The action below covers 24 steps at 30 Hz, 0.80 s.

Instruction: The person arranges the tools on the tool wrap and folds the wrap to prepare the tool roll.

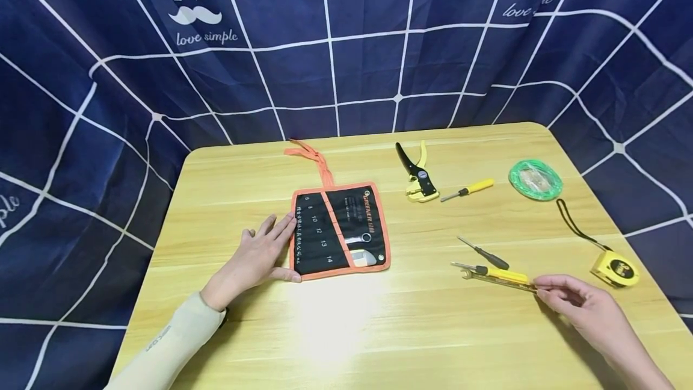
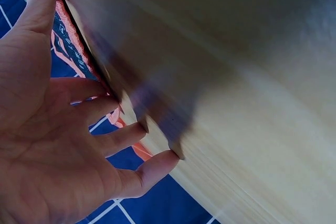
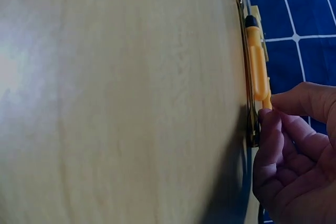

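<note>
A black tool pouch (image 1: 319,236) with orange trim and numbered slots lies on the table. My left hand (image 1: 262,254) rests along its left edge with fingers spread. The left wrist view shows that hand's palm (image 2: 58,156) beside the orange trim. At the right, my right hand (image 1: 587,306) pinches the near end of a combination wrench (image 1: 495,281). A yellow-handled screwdriver (image 1: 506,274) lies right alongside the wrench. In the right wrist view the fingers (image 3: 270,129) meet at the wrench's end, partly hiding their contact with it.
A dark screwdriver (image 1: 491,256) lies just behind the wrench. Farther back are wire strippers (image 1: 419,176) and another yellow screwdriver (image 1: 476,187). A green wire coil (image 1: 522,174) and a yellow tape measure (image 1: 614,269) are at the right. Blue curtain (image 1: 363,47) surrounds the table.
</note>
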Tool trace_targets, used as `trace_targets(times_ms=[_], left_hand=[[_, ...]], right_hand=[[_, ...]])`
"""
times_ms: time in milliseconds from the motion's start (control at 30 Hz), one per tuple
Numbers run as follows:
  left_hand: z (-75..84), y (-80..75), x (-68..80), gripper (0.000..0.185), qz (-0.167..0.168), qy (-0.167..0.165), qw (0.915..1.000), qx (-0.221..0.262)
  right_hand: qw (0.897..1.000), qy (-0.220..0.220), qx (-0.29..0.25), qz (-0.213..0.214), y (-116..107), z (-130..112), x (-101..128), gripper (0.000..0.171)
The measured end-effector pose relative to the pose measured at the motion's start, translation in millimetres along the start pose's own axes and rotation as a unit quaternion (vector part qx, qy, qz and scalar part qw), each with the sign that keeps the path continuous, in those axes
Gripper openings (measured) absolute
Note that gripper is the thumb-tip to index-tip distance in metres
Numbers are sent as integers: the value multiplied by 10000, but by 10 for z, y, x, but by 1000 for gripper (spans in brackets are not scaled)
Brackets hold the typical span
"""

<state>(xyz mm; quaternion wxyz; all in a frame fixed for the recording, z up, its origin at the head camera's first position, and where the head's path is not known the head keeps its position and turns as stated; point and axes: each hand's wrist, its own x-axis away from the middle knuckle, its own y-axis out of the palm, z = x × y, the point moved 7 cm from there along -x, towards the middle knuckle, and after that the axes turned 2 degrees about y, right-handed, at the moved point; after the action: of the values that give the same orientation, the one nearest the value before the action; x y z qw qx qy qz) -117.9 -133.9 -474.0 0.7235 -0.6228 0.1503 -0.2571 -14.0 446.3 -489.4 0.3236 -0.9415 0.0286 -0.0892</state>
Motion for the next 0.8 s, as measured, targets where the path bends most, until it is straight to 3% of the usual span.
trace_targets(times_ms=[567,800], left_hand=[[-11,-14,1,121,102,8,9999,-18],[2,-2,0,121,60,-4,10000,25]], right_hand=[[9885,-113,1401,553,-139,109,-50,20],[9903,45,1345,332,-135,144,-63,33]])
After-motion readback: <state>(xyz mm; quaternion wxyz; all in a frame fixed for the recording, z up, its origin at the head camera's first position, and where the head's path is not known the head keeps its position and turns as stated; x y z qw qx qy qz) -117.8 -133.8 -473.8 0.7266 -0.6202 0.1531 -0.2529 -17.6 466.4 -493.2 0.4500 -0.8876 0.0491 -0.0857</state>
